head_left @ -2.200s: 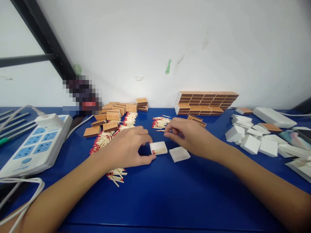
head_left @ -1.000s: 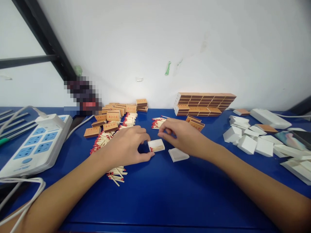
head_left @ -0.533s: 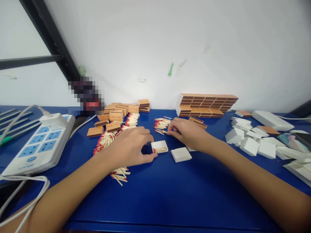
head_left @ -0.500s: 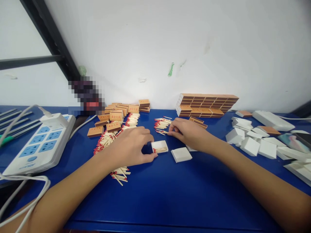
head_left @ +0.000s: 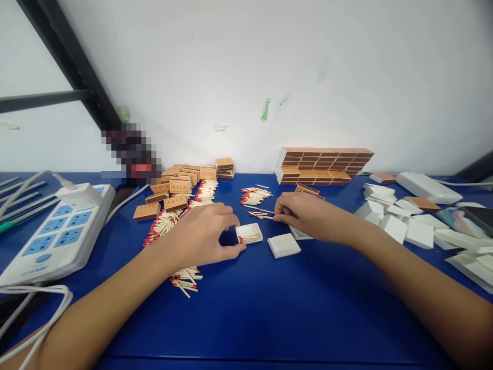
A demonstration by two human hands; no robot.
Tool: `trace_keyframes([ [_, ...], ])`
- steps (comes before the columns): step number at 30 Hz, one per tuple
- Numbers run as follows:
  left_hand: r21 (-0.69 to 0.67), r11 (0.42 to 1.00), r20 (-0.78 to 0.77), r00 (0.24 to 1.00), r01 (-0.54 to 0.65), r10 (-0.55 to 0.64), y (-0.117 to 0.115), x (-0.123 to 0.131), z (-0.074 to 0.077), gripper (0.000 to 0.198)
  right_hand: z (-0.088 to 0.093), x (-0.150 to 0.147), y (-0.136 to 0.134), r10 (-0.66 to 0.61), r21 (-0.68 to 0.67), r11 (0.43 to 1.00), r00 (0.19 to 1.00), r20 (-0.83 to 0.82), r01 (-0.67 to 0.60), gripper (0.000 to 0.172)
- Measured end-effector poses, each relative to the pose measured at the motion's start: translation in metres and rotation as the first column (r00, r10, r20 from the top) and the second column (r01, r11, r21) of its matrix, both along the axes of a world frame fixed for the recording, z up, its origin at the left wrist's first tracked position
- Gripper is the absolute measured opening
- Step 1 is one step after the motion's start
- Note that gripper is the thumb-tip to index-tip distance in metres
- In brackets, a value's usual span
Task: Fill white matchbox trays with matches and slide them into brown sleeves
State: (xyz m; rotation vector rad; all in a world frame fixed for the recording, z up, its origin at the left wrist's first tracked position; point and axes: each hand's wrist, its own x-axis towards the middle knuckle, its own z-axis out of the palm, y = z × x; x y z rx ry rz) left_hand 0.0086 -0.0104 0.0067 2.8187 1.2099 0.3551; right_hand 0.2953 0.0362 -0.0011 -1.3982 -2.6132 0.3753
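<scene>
My left hand (head_left: pixel 208 231) rests on the blue tabletop, thumb and fingers bent around the left end of a small white matchbox tray (head_left: pixel 259 231). Inside the tray lie several red-tipped matches (head_left: pixel 249 239). Across from it, my right hand (head_left: pixel 298 211) pinches the plain ends of a few matches (head_left: pixel 260 215), just in front of a small match pile (head_left: pixel 254 196). A white tray (head_left: pixel 284 245) sits between the hands, and another white tray (head_left: pixel 300 234) is partly hidden under my right hand. My left forearm covers part of a larger match heap (head_left: pixel 164 223).
Printed matchboxes (head_left: pixel 179 185) lie loosely behind my left hand. Stacked matchboxes (head_left: pixel 323 162) stand against the wall at the back right. White trays (head_left: pixel 395 226) are piled on the right, near a phone (head_left: pixel 475 218). A power strip (head_left: pixel 63 231) with cables occupies the left.
My right hand has shifted slightly right and nearer, drawing a few matches away from the small pile. My left hand keeps its place at the tray. The view has turned slightly.
</scene>
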Motion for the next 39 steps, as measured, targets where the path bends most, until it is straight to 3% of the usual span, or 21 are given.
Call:
trace_keyframes([
  [10,0.008,1.0,-0.007,1.0,-0.005,0.005,-0.001,-0.001,0.001,0.028,0.005,-0.007,-0.005,-0.015,-0.005,1.0,1.0,-0.006,0.015,0.022],
  [20,-0.024,1.0,0.004,1.0,-0.009,0.009,0.0,0.001,0.001,0.026,-0.008,-0.011,-0.004,0.006,0.0,1.0,0.998,-0.068,-0.006,0.02],
  [26,-0.022,1.0,-0.006,1.0,-0.018,0.018,0.0,0.001,0.001,0.027,0.004,-0.012,-0.01,-0.021,0.024,0.999,0.997,-0.069,0.023,0.017],
  [30,-0.014,1.0,-0.007,1.0,-0.014,0.014,0.0,0.0,0.0,0.027,0.01,-0.024,-0.027,0.067,0.008,0.998,0.991,-0.115,-0.066,0.016],
  [34,0.015,1.0,-0.004,1.0,0.007,-0.007,0.0,0.0,-0.001,0.028,0.005,-0.038,-0.041,0.16,0.058,0.986,0.984,-0.079,-0.155,0.013],
  [39,0.011,1.0,-0.002,1.0,0.002,-0.002,0.0,0.0,-0.001,0.028,0.002,-0.035,-0.038,0.171,0.088,0.983,0.978,-0.116,-0.162,0.012],
])
